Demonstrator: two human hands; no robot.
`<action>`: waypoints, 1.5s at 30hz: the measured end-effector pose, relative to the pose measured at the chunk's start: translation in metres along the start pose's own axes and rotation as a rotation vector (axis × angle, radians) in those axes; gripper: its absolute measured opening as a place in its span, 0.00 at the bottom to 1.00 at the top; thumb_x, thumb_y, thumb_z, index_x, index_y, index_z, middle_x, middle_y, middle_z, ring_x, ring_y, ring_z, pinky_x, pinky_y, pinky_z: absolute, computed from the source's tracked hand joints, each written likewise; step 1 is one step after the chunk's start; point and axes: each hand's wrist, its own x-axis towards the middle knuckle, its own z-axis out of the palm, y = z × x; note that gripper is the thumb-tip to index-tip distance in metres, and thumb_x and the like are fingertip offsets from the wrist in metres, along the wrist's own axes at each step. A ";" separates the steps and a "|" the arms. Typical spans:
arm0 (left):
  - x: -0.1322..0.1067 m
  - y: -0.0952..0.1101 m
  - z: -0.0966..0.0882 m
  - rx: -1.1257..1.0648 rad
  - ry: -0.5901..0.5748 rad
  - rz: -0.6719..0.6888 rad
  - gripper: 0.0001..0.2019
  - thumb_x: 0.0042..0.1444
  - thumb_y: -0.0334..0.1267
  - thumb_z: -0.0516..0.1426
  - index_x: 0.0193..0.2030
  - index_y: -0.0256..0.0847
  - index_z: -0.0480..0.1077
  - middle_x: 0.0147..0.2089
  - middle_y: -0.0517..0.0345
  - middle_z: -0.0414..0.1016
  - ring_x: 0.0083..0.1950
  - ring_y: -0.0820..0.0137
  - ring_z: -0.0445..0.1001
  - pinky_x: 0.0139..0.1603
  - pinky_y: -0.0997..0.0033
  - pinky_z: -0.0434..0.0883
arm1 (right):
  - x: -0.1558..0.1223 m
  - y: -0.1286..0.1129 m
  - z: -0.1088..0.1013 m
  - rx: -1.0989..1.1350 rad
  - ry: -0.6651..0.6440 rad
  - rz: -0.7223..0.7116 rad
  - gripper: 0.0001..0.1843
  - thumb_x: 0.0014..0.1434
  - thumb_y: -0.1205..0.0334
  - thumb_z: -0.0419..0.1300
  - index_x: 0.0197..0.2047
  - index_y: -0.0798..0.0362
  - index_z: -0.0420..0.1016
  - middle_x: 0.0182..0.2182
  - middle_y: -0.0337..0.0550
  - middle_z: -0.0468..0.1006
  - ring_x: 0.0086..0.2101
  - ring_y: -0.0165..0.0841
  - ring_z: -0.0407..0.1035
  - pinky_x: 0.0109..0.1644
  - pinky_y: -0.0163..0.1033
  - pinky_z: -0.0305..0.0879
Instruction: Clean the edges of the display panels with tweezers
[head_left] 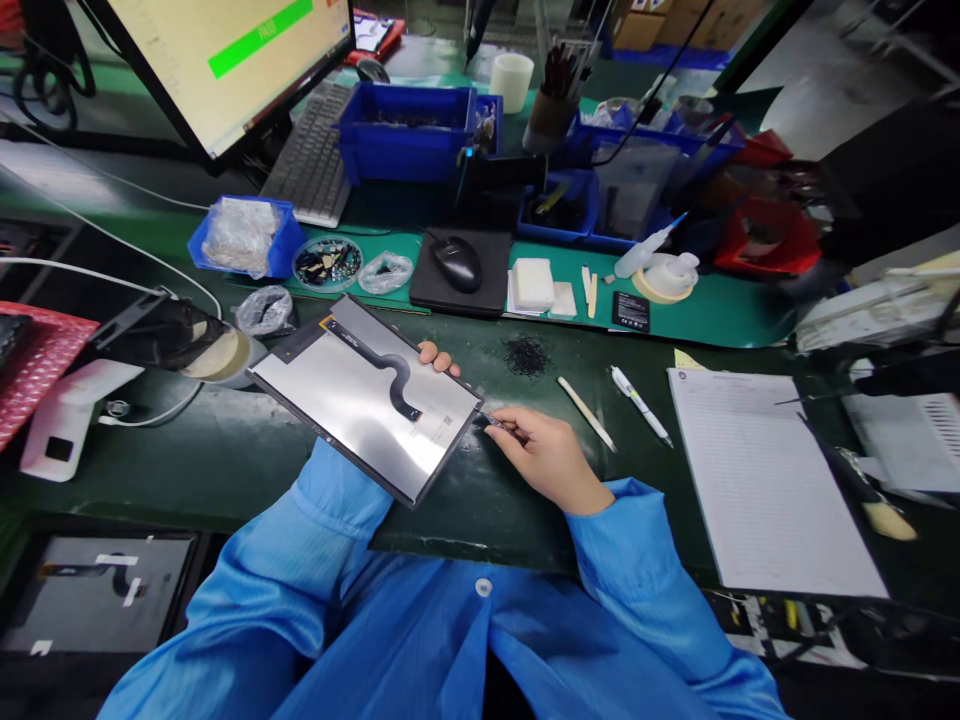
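A flat display panel (360,385), silver-backed with a black border, lies tilted across my left hand (439,358). Only fingertips of that hand show, curled over the panel's far edge; the rest is hidden beneath it. A curved black flex cable (390,370) runs over the panel's back. My right hand (551,450) pinches a pair of tweezers (504,428), whose tip meets the panel's right corner. Just beyond the hands, a heap of thin black strips (526,356) lies on the dark green mat.
Right of my hand lie a cream stick (586,414), a white pen (641,405) and a printed sheet (772,480). Behind are a mouse (456,263), blue bins (405,135) and a bottle (670,275). Another panel (97,595) rests lower left; a monitor (247,60) stands upper left.
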 end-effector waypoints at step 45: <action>0.009 0.003 -0.019 -0.032 -0.031 -0.138 0.31 0.68 0.65 0.35 0.36 0.41 0.62 0.34 0.55 0.66 0.40 0.64 0.73 0.45 0.62 0.69 | 0.002 0.001 0.000 -0.038 0.007 -0.085 0.10 0.69 0.60 0.57 0.42 0.42 0.81 0.36 0.45 0.85 0.38 0.45 0.80 0.43 0.50 0.77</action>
